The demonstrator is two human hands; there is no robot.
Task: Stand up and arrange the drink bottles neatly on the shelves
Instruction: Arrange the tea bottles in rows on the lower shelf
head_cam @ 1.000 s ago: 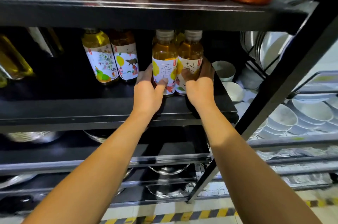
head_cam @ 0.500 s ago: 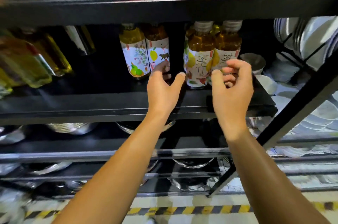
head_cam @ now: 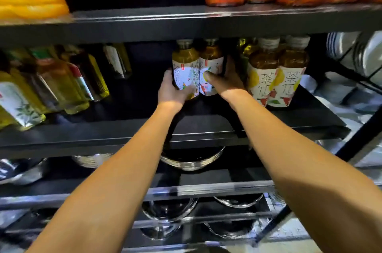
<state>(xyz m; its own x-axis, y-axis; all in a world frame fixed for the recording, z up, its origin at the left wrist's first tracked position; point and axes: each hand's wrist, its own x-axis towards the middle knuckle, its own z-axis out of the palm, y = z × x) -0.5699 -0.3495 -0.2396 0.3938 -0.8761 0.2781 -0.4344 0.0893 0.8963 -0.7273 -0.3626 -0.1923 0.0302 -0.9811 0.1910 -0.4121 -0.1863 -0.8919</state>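
Black shelf (head_cam: 206,126) carries a squared-off tea pair (head_cam: 277,75) at 3 o'clock, released half a second ago. Both hands have shifted to the floral-label pair (head_cam: 198,70) at centre: left hand (head_cam: 172,89) and right hand (head_cam: 224,81) have fingers closed around them, upright, touching.

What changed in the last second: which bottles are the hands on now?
Both hands let go of the right tea pair and shifted left: left hand and right hand now clasp the floral-label pair. The right pair stays upright; the slanted green bottles remain untouched.
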